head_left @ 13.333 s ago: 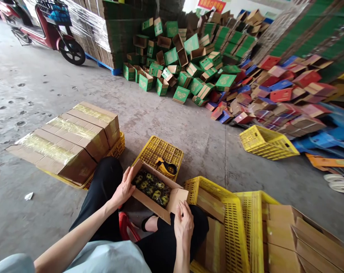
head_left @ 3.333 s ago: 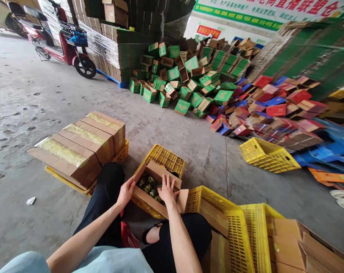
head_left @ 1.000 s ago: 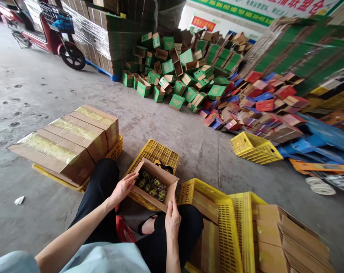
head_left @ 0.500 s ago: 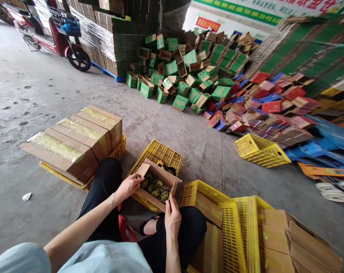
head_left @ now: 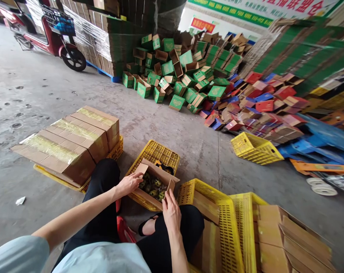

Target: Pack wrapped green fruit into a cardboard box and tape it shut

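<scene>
An opened cardboard box [head_left: 149, 197] rests on an upside-down yellow plastic crate [head_left: 157, 151] between my knees. Inside lie several dark green, round fruits [head_left: 154, 188], seemingly under clear plastic. My left hand [head_left: 130, 183] has its fingers on the box's left end flap, thumb side hidden. At the near right corner, my right hand [head_left: 171, 213] holds the right end flap [head_left: 171, 185], its fingertips along the flap's edge. Just behind the box, partly covered by its far flap, is a black and orange-yellow object [head_left: 164, 167], which looks like a tape dispenser.
To the left, taped cardboard boxes [head_left: 72, 136] sit on a yellow crate. On my right stand yellow crates [head_left: 230, 223] holding cardboard boxes [head_left: 286, 239]. Farther off are another yellow crate [head_left: 254, 148], heaped green cartons [head_left: 176, 101], red-blue cartons [head_left: 264, 106] and a scooter [head_left: 46, 41].
My right hand has shifted up over the right end flap, which now leans further inward over the fruits. My left hand stays at the left flap. The whole view has swung slightly.
</scene>
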A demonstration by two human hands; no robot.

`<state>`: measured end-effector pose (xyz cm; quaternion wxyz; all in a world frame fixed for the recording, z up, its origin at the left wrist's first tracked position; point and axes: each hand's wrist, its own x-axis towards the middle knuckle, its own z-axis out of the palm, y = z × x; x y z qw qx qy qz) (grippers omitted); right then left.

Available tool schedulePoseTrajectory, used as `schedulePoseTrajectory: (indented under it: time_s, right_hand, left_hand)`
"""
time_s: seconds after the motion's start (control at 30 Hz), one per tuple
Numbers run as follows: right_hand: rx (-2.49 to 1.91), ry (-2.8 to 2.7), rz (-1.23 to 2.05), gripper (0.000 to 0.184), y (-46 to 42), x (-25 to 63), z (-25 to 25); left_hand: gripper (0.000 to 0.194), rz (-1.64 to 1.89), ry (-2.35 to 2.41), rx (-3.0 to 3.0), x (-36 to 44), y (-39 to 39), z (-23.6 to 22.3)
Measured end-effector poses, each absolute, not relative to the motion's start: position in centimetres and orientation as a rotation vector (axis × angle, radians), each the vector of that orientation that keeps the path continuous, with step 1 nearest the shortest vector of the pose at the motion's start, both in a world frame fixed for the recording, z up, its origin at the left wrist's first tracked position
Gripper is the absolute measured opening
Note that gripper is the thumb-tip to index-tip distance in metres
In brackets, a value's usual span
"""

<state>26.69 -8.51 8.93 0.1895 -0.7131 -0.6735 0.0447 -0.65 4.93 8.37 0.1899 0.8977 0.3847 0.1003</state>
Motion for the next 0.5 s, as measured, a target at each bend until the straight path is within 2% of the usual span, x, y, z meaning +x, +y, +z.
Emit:
schedulePoseTrajectory:
  time_s: [0.23,0.5]
  right_hand:
    - [-1.77,-2.217,0.088,0.037,-6.8,28.5,10.4]
    - [-1.708,-2.316,0.298,0.037,-5.5,29.7,11.9]
  left_hand:
    - [0.019,0.119,0.796,2.639,-0.2,7.3,9.0]
    - [0.03,0.186,0.788,2.601,0.1,7.8,9.1]
